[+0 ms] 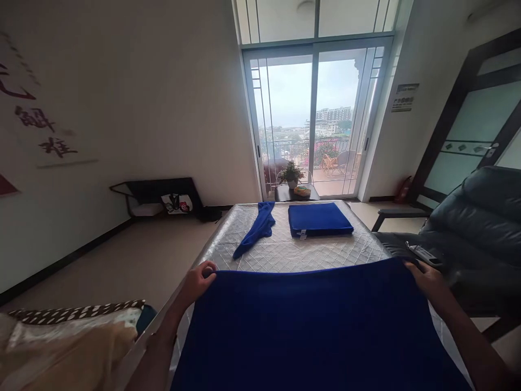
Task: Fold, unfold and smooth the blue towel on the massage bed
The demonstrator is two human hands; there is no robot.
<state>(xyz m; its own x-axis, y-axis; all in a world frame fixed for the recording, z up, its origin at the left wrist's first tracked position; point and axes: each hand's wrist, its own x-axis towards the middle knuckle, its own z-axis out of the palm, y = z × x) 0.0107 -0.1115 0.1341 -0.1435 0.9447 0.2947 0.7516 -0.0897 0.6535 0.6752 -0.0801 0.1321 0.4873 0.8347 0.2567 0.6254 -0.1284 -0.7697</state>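
Left margin: patterned cushion (77,312) and beige bedding, low beside the bench (285,250), which carries a quilted silver cover. Left hand (199,281): fingers curled over the far left corner of the large blue towel (317,331), gripping it. Large blue towel: spread flat across the near end of the bench, its far edge running left to right between the two hands, its body falling back toward the person; long axis crosswise to the bench, each hand on its own corner, neither nearer than the other. Beyond that edge, on the far half of the bench: crumpled blue cloth (256,231), lying loose at the left, and folded blue towel (319,219), a neat rectangle at the right, the two apart from each other and well apart from the hands. Right hand (427,279): closed on the far right corner of the large blue towel. Right margin: black armchair (480,217), just beside the bench. Rear: glass balcony doors (315,119), potted plant (291,175) before them.
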